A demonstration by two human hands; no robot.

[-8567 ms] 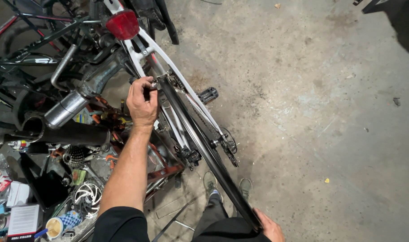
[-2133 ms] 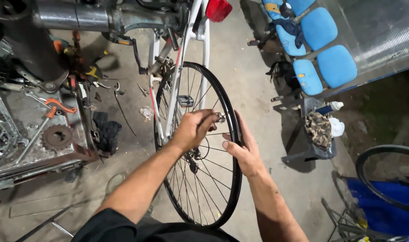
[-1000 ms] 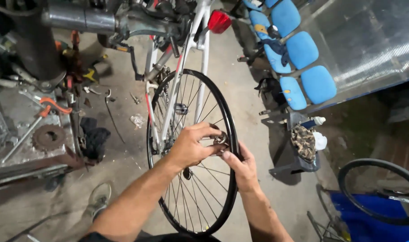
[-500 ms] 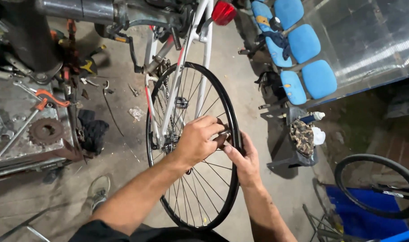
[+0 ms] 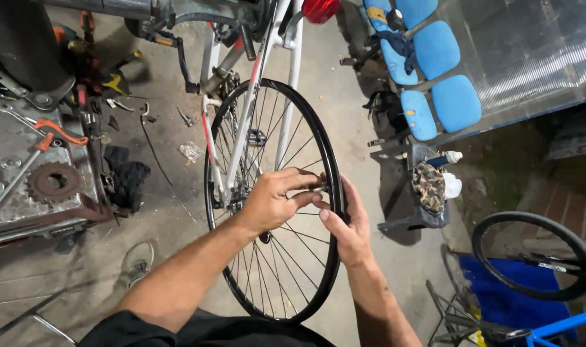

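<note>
A black spoked bicycle wheel without a tyre is seen at the centre of the frame, mounted in a white bicycle frame that rises toward the top edge. The left hand is placed against the inner side of the rim at mid-frame, its fingertips pinched narrowly on a small metal part at the rim; what kind of part it is cannot be told. The right hand is laid on the outer side of the same stretch of rim, thumb over the rim edge, fingers curled behind it.

A red rear reflector is seen at the top centre. A rusty toothed sprocket is lying on a grey metal bench at the left. Blue plastic seats are lined up in the upper right. A second black tyre on a blue bicycle is noted at the lower right.
</note>
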